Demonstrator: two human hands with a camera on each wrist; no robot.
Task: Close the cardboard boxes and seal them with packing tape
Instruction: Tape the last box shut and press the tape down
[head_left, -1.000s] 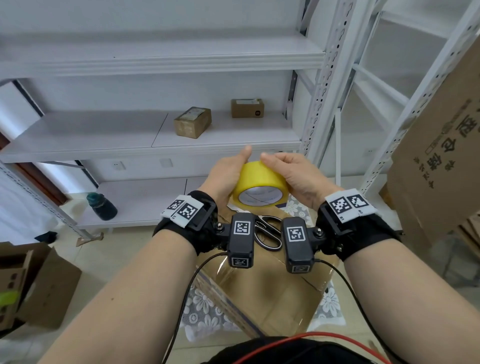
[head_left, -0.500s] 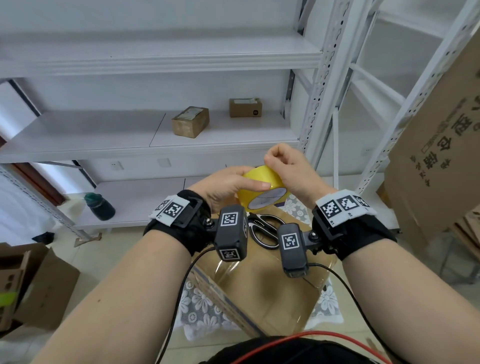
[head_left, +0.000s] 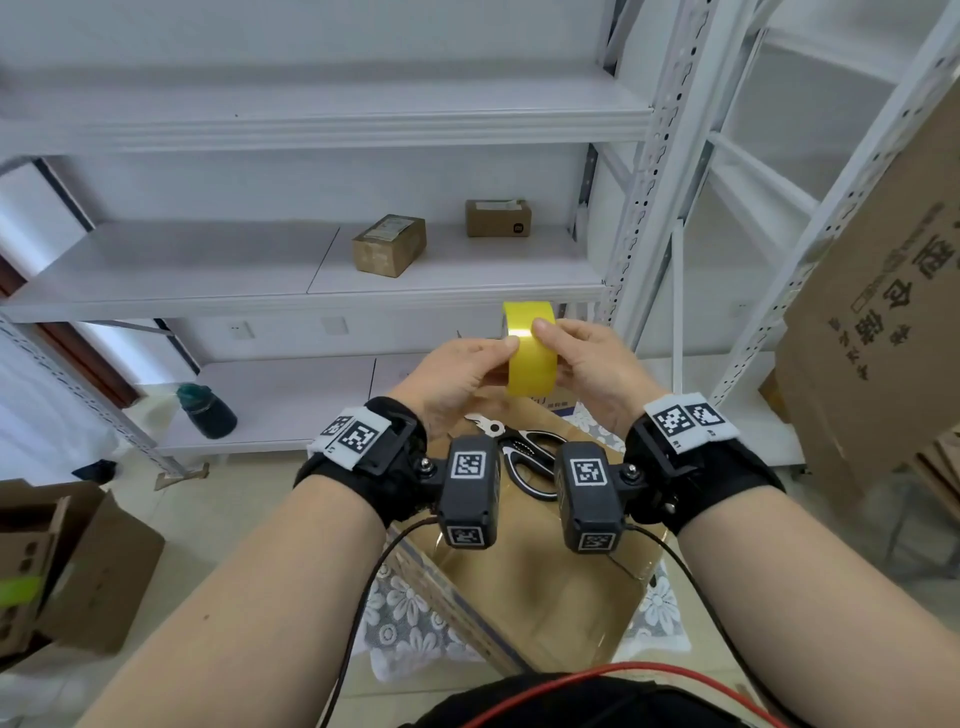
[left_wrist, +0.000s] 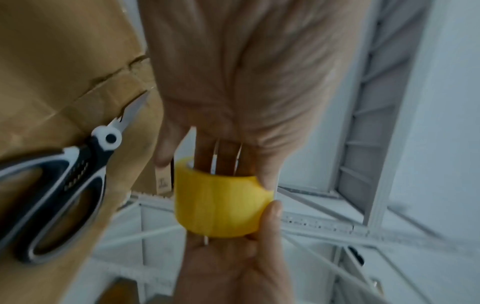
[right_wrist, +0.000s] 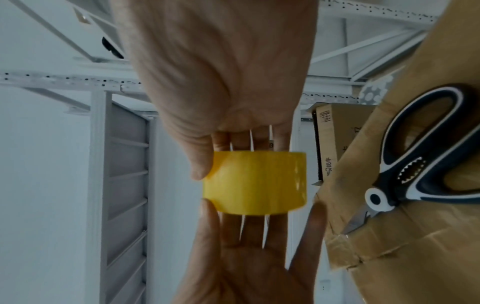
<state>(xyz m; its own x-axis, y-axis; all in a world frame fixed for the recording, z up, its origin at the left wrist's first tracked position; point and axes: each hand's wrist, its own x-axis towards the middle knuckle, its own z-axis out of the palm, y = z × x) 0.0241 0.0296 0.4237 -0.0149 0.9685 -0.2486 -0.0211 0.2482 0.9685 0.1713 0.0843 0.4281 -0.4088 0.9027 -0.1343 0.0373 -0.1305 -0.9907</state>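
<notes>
Nearest, low in the head view: a closed cardboard box (head_left: 524, 597), clear tape glinting along its top, sitting on a white lace-patterned cloth (head_left: 400, 618). On the box's far end, black-and-white scissors (head_left: 524, 457), blades shut, lying flat, partly hidden behind the wrist cameras.

Just above the box, raised clear of it: a yellow roll of packing tape (head_left: 530, 353), standing on edge with its band facing the head camera. Left hand (head_left: 457, 374) on the roll's left side, thumb laid on the outer band, fingers behind. Right hand (head_left: 592, 364) on the right side, thumb tip on the band almost meeting the left thumb, fingers wrapped round the back. Both a grasping grip on the roll, neither released. In the left wrist view, roll (left_wrist: 221, 205) between the two hands, some fingers of the left hand reaching into the core. In the right wrist view, roll (right_wrist: 255, 183) pinched from above and below, thumbs at its left edge.

At far right, a large flattened carton (head_left: 883, 322) with printed characters, leaning. At left on the floor, an open brown box (head_left: 78, 566).

Farther back: white metal shelving (head_left: 311, 280), two small cardboard parcels (head_left: 389, 244) (head_left: 497, 217) on the middle shelf, well apart, and a dark green bottle (head_left: 207, 410) on the lower shelf.
</notes>
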